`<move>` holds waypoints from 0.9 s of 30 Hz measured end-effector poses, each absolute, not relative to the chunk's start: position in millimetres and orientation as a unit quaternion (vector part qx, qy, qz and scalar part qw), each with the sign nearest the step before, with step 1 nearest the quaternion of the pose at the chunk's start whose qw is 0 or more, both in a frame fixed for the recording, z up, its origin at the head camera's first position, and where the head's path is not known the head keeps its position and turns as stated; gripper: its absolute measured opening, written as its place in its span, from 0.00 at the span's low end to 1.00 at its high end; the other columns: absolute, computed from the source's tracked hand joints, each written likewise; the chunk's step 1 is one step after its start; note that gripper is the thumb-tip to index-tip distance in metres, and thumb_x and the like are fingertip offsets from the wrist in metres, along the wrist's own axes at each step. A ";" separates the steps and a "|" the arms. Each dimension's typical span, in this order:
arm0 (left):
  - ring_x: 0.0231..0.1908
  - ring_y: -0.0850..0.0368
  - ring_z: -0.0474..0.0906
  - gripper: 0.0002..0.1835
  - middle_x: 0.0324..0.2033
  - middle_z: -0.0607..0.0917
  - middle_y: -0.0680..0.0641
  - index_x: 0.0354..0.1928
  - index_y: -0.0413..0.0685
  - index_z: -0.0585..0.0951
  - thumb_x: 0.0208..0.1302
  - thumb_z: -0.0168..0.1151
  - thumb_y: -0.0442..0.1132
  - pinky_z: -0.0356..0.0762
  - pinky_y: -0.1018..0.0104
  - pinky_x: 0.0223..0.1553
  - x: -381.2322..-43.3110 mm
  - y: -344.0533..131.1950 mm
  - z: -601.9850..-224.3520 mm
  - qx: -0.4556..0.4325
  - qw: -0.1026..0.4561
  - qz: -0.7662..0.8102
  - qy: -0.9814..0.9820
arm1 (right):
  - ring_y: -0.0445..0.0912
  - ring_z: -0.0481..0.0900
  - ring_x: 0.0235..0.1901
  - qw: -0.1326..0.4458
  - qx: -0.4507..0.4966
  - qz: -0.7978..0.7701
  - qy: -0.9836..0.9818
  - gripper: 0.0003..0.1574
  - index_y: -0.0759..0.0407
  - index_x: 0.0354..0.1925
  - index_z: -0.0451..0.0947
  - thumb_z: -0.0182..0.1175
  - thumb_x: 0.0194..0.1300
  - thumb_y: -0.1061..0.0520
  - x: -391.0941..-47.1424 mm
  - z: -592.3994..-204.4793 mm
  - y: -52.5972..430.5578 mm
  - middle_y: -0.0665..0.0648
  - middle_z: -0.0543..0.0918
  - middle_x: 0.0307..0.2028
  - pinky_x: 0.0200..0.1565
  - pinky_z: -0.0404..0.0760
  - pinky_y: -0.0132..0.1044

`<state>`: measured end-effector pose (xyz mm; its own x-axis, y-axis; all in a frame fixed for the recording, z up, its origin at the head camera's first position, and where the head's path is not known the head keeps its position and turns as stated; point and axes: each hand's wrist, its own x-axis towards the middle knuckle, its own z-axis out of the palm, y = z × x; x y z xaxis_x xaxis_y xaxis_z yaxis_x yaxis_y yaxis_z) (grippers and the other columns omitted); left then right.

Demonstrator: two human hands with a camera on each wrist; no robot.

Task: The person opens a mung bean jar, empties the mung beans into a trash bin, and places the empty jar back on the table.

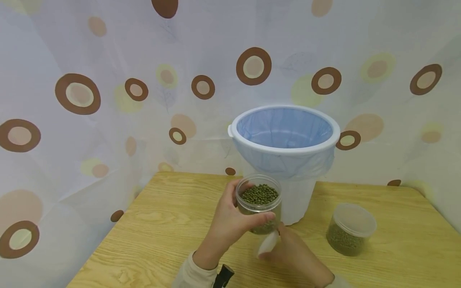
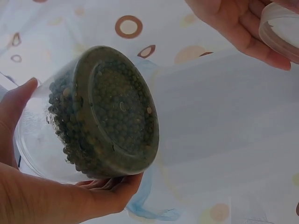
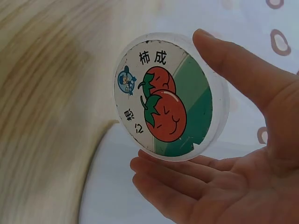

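Observation:
My left hand (image 1: pixel 230 218) grips a clear plastic jar (image 1: pixel 261 218) without a lid, raised over the table and tilted. Green mung beans (image 1: pixel 260 194) fill its lower part; in the left wrist view they show through the jar's base (image 2: pixel 124 107). Just below and to the right, my right hand (image 1: pixel 293 252) holds a round plastic lid (image 1: pixel 268 243) by its edge between thumb and fingers. The right wrist view shows the lid's sticker (image 3: pixel 166 116), printed with two red cartoon fruits on green and white.
Behind the jar stands a white bin (image 1: pixel 297 200) with a blue liner bag (image 1: pixel 284 128) under its white rim ring. A second jar of beans, its lid on (image 1: pixel 354 220), stands at the right of the wooden table (image 1: pixel 155 224). A patterned sheet (image 1: pixel 216 52) hangs behind.

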<state>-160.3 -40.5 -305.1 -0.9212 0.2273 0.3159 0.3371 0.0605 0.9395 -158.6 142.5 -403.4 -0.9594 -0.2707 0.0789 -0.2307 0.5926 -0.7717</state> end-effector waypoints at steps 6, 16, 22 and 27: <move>0.55 0.51 0.71 0.41 0.57 0.75 0.47 0.61 0.46 0.69 0.43 0.79 0.38 0.67 0.49 0.57 -161.5 -41.5 -304.6 -0.192 0.040 -0.658 -0.727 | 0.52 0.77 0.47 0.022 -0.160 -0.440 0.884 0.53 0.69 0.62 0.65 0.77 0.45 0.48 -161.4 -409.9 142.0 0.60 0.79 0.50 0.48 0.76 0.47; 0.56 0.52 0.72 0.41 0.57 0.76 0.47 0.62 0.49 0.69 0.44 0.79 0.38 0.67 0.50 0.58 -163.1 -42.5 -306.0 -0.186 0.038 -0.659 -0.727 | 0.48 0.77 0.41 0.002 -0.161 -0.420 0.893 0.56 0.71 0.63 0.62 0.77 0.45 0.45 -162.9 -420.1 137.5 0.60 0.79 0.47 0.41 0.76 0.40; 0.56 0.52 0.72 0.41 0.56 0.77 0.48 0.63 0.48 0.71 0.44 0.79 0.39 0.67 0.49 0.58 -163.4 -42.2 -306.4 -0.185 0.038 -0.658 -0.729 | 0.50 0.77 0.44 -0.015 -0.175 -0.435 0.883 0.51 0.65 0.60 0.67 0.78 0.42 0.48 -164.2 -424.2 135.7 0.59 0.79 0.49 0.42 0.76 0.42; 0.55 0.53 0.72 0.40 0.55 0.78 0.48 0.62 0.47 0.72 0.44 0.79 0.39 0.68 0.49 0.58 -162.7 -40.2 -306.7 -0.185 0.034 -0.654 -0.733 | 0.50 0.77 0.45 -0.023 -0.178 -0.425 0.887 0.51 0.63 0.59 0.70 0.79 0.40 0.47 -164.1 -428.9 135.6 0.59 0.77 0.50 0.42 0.76 0.44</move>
<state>-162.7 -40.2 -306.7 -0.9295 0.2265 0.2911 0.3150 0.0770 0.9459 -164.1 135.6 -428.9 -0.9357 -0.2956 0.1923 -0.3352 0.5760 -0.7456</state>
